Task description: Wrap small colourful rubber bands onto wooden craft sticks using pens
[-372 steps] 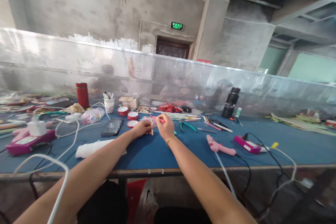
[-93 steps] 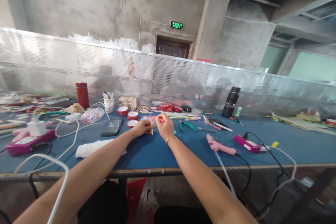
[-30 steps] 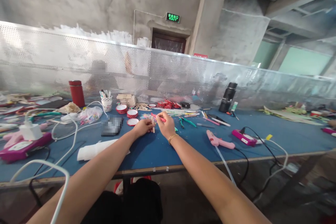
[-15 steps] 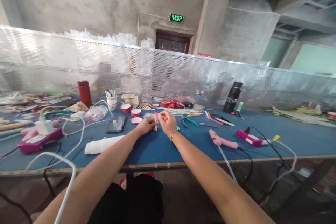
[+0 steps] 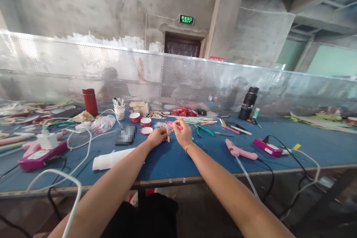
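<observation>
My left hand (image 5: 158, 136) is closed on a small wooden stick (image 5: 168, 135), held upright over the blue table. Close on its right, my right hand (image 5: 182, 130) pinches a red pen (image 5: 178, 126), its tip near the top of the stick. A gold bracelet circles my right wrist. Behind my hands lie small colourful pieces (image 5: 160, 124). Red round tins (image 5: 145, 122) with white insides stand to the left of them, and green-handled pliers (image 5: 205, 130) lie to the right.
Pink glue gun (image 5: 240, 151) and purple power box (image 5: 268, 147) lie at right. A black bottle (image 5: 248, 103) stands behind. At left are a white roll (image 5: 111, 159), a phone (image 5: 125, 135), a red bottle (image 5: 89, 102) and looping white cables. A perforated metal screen (image 5: 189, 81) runs behind.
The view has shifted slightly. The red pen in my right hand shows a little farther from the stick, with a small gap between my hands. My left hand keeps hold of the stick.
</observation>
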### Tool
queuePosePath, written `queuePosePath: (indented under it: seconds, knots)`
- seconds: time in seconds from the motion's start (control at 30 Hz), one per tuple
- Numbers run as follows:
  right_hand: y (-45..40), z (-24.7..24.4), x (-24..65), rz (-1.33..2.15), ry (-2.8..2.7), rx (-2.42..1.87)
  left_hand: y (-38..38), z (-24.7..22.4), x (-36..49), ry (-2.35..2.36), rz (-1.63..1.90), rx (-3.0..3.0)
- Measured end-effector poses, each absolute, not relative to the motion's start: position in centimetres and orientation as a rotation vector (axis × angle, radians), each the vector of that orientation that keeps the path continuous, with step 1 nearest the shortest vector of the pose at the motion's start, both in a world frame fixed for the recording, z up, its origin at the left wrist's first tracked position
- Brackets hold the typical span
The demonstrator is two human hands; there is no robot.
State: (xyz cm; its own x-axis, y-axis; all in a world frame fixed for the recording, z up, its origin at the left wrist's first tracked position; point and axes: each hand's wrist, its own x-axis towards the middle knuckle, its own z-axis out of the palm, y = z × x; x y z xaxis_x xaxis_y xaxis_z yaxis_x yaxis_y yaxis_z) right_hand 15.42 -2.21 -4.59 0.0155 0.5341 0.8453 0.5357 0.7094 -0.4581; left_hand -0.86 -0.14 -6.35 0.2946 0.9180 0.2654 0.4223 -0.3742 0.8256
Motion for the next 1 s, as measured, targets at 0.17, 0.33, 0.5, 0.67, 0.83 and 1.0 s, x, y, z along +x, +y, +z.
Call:
queuePosePath:
  seconds: [0.17, 0.33, 0.5, 0.67, 0.83, 1.0]
  knots:
    - [-2.50, -4.53, 15.20, 0.010, -1.666, -0.861, -0.21, -6.48, -0.97, 1.207, 1.011, 1.952]
    - [-2.41, -4.60, 15.45, 0.000, -1.620, -0.902, -0.13, -6.57, -0.96, 1.254, 1.039, 1.965]
    - [-2.51, -4.61, 15.45, 0.023, -1.651, -0.875, -0.02, -6.70, -0.97, 1.246, 1.024, 1.978]
    - [-2.41, -4.56, 15.53, 0.003, -1.611, -0.913, 0.03, -6.66, -0.93, 1.227, 0.992, 1.983]
    - [-2.34, -4.56, 15.51, 0.033, -1.663, -0.869, -0.17, -6.36, -0.79, 1.236, 0.980, 1.975]
    - [-2.32, -4.54, 15.64, 0.015, -1.642, -0.909, -0.24, -6.40, -0.56, 1.189, 1.000, 1.924]
